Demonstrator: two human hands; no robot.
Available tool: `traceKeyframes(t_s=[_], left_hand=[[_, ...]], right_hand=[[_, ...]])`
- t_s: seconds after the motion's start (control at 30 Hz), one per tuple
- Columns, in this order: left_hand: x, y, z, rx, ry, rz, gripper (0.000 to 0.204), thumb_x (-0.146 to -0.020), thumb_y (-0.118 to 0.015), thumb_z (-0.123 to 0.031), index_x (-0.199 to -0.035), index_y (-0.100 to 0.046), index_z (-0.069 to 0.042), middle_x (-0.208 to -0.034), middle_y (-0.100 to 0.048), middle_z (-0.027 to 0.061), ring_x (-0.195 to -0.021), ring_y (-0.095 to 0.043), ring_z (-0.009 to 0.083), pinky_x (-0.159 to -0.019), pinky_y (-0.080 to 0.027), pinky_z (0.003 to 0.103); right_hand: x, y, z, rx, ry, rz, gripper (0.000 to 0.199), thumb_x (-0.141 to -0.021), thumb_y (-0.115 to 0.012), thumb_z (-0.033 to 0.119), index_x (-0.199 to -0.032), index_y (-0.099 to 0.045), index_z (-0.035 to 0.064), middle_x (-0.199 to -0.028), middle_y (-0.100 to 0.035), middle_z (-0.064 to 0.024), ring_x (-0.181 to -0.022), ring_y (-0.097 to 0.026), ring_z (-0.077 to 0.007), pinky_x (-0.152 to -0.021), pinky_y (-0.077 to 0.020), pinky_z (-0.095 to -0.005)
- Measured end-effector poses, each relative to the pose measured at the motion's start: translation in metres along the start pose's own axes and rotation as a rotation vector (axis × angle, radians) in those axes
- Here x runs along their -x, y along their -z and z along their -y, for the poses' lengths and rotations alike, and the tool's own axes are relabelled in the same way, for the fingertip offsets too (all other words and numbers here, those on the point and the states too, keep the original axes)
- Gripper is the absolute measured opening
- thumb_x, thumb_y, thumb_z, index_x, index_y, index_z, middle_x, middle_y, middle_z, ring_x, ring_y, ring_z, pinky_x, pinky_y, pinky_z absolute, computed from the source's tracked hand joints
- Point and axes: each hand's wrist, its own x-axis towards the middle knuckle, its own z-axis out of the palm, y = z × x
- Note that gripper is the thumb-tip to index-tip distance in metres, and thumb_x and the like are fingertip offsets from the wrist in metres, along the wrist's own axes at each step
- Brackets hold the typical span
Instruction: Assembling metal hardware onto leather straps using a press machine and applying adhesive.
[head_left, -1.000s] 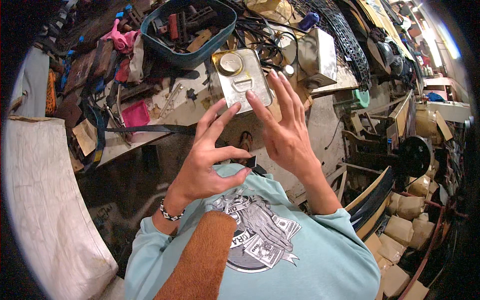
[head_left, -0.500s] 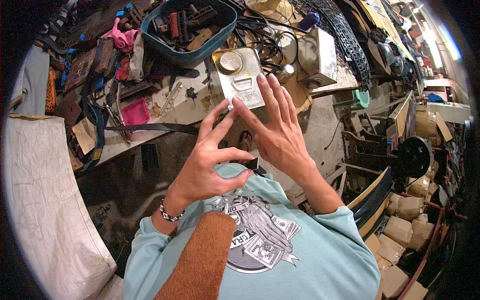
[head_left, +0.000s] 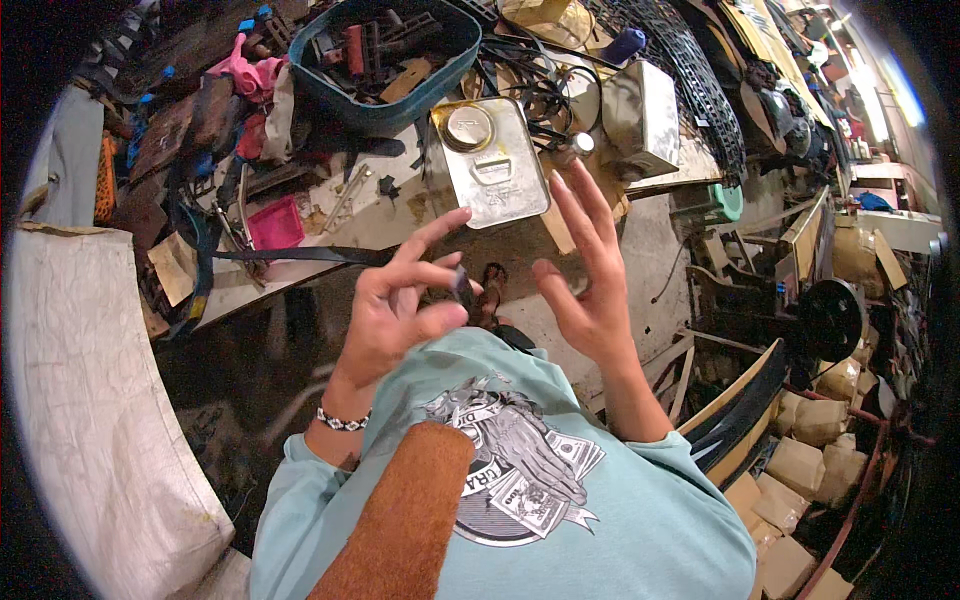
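Two hands are up in front of my chest, and from what I see the work sits somewhere in its middle, with nothing yet set down. Starting on the far side of the left hand, a pink box [head_left: 274,222] lies on the cluttered workbench [head_left: 330,235], with a teal tub [head_left: 385,62] of tools beyond it. My left hand [head_left: 400,310] is curled, thumb and forefinger pinched around a small dark part [head_left: 461,284]; the other fingers spread loosely above. I cannot make out what kind of part it is, it is too small and half hidden by the fingertips. Just beyond the gap between both hands, a flat metal can [head_left: 492,160] with a round cap lies on the bench, apart from either hand. My right hand [head_left: 590,285] is wide open, fingers splayed and pointing up, holding nothing and not touching the part, though it hovers near it. Past the right hand stands a grey metal box [head_left: 642,115]. My judgement: the part is picked up and held, but it is not yet fitted or placed anywhere, and the open right hand has still to take any share in it.
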Motion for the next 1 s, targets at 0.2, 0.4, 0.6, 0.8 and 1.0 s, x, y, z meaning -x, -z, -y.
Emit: traceKeyframes(t_s=[0.2,0.4,0.6,0.8,1.0], left_hand=[[-0.007,0.002,0.005,0.505,0.139,-0.063,0.021,-0.078,-0.072,-0.008,-0.098,-0.072,-0.003,-0.144,-0.041,0.0245,-0.132,-0.042,0.0304,-0.107,-0.037,0.041],[-0.004,0.003,0.009,0.536,0.183,-0.009,0.022,-0.080,-0.074,-0.009,-0.102,-0.073,-0.009,-0.144,-0.042,0.0216,-0.136,-0.038,0.0320,-0.110,-0.034,0.042],[-0.001,0.009,0.025,0.501,0.142,0.050,0.035,-0.082,-0.073,-0.015,-0.116,-0.068,-0.010,-0.147,-0.040,0.0190,-0.133,-0.043,0.0344,-0.112,-0.032,0.050],[-0.001,0.009,0.021,0.475,0.143,0.046,0.034,-0.083,-0.073,-0.018,-0.115,-0.068,-0.010,-0.147,-0.039,0.0192,-0.134,-0.040,0.0339,-0.111,-0.033,0.050],[-0.001,0.012,0.023,0.531,0.132,0.029,0.019,-0.083,-0.072,-0.007,-0.101,-0.073,-0.012,-0.144,-0.043,0.0198,-0.137,-0.036,0.0296,-0.113,-0.028,0.043]], right_hand=[[0.002,-0.004,0.023,-0.202,0.081,0.175,0.075,-0.087,-0.062,0.049,-0.147,-0.039,0.0112,-0.155,-0.009,-0.0289,-0.144,-0.014,-0.0432,-0.115,-0.0153,-0.0477],[0.003,-0.015,0.028,-0.124,0.149,0.254,0.074,-0.089,-0.052,0.059,-0.148,-0.036,0.0167,-0.155,-0.007,-0.0287,-0.144,-0.011,-0.0450,-0.115,-0.0146,-0.0514],[0.005,-0.018,0.027,-0.035,0.159,0.313,0.074,-0.090,-0.049,0.062,-0.149,-0.035,0.0188,-0.156,-0.005,-0.0271,-0.144,-0.010,-0.0446,-0.115,-0.0147,-0.0513],[0.004,-0.014,0.029,0.107,0.183,0.342,0.074,-0.089,-0.047,0.063,-0.148,-0.037,0.0195,-0.157,-0.006,-0.0260,-0.144,-0.011,-0.0439,-0.115,-0.0154,-0.0512],[0.006,-0.006,0.028,0.219,0.176,0.355,0.072,-0.089,-0.049,0.061,-0.147,-0.039,0.0207,-0.156,-0.007,-0.0264,-0.144,-0.011,-0.0442,-0.115,-0.0160,-0.0513]])
